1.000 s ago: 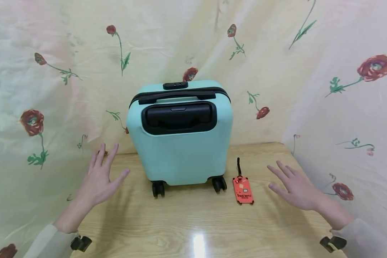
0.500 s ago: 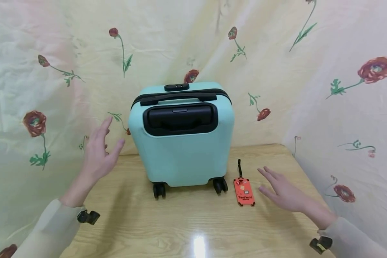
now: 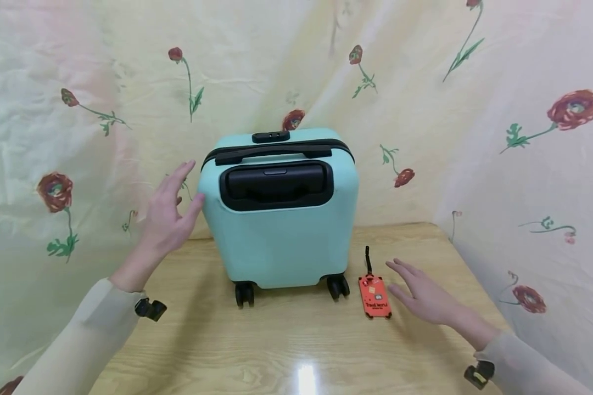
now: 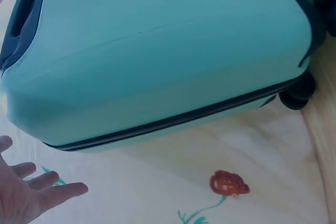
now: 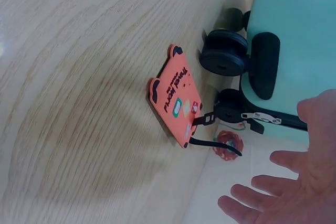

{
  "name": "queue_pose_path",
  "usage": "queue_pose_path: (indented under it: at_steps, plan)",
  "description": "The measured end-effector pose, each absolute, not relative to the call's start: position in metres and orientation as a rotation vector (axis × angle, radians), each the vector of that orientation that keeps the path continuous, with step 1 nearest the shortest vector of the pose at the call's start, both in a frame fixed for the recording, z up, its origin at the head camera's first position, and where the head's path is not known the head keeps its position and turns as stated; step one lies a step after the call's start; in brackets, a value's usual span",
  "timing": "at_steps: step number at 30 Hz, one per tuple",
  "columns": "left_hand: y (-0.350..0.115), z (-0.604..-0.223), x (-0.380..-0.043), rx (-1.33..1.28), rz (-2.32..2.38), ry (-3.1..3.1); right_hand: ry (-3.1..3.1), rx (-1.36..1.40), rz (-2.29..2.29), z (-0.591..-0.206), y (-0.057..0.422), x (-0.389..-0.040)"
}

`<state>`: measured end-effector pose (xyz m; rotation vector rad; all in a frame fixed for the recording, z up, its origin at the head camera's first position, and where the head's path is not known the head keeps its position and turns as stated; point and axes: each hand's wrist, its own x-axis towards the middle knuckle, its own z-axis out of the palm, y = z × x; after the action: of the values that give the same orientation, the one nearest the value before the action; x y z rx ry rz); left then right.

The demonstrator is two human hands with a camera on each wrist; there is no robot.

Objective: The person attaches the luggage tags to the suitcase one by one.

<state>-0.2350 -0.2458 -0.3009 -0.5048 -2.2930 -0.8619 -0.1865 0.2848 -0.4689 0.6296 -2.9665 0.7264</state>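
A pale turquoise, hard-shelled suitcase (image 3: 283, 244) stands upright on black wheels (image 3: 244, 294) at the centre of the frame, on a light wood-grain table (image 3: 247, 351) before cream cloth printed with red flowers (image 3: 504, 181). A flat orange-red luggage tag (image 3: 374, 299) with a thin black strap (image 3: 368, 260) lies at its lower right.

The left hand (image 3: 170, 216), left of centre, has its fingers extended and thumb spread, holding nothing; in the head view the thumb overlaps the suitcase's upper left edge, but the left wrist view shows the hand just beside the shell, apart from it. The right hand (image 3: 422, 296), at the lower right, is likewise spread and holds nothing, just beside the tag.

The shell looks stiff and smooth, so bare palms may slip on its rounded sides; its weight cannot be told, since its contents are hidden. The black carry handle (image 3: 277, 148) along the top seems the surest hold, and the wheels could let it roll if pushed. The tag looks light, thin and slightly flexible, probably rubbery and hardly fragile. Lying flat, it should pinch best at a long edge, while the strap likely bends freely.
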Motion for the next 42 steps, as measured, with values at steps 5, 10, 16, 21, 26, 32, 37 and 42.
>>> queue_pose_path:
  at_steps: [5, 10, 16, 21, 26, 32, 37, 42]
  plan:
    - [-0.238, -0.292, -0.245, -0.543, -0.843, -2.291, -2.961, 0.627, 0.738, -0.473, 0.278, -0.189]
    - [-0.232, -0.285, -0.255, -0.577, -0.828, -2.309, -2.955, 0.639, 0.76, -0.478, 0.272, -0.189]
    - [-0.225, -0.279, -0.262, -0.58, -0.821, -2.332, -2.955, 0.606, 0.786, -0.494, 0.263, -0.195]
    - [-0.216, -0.277, -0.269, -0.605, -0.842, -2.34, -2.945, 0.572, 0.782, -0.505, 0.256, -0.199]
    - [-0.21, -0.277, -0.274, -0.607, -0.872, -2.332, -2.931, 0.512, 0.81, -0.517, 0.252, -0.202]
    - [-0.207, -0.279, -0.276, -0.595, -0.901, -2.322, -2.944, 0.46, 0.814, -0.528, 0.247, -0.207]
    - [-0.207, -0.28, -0.278, -0.601, -0.888, -2.304, -2.885, 0.482, 0.747, -0.537, 0.241, -0.211]
    - [-0.206, -0.281, -0.279, -0.625, -0.847, -2.292, -2.906, 0.428, 0.671, -0.546, 0.235, -0.215]
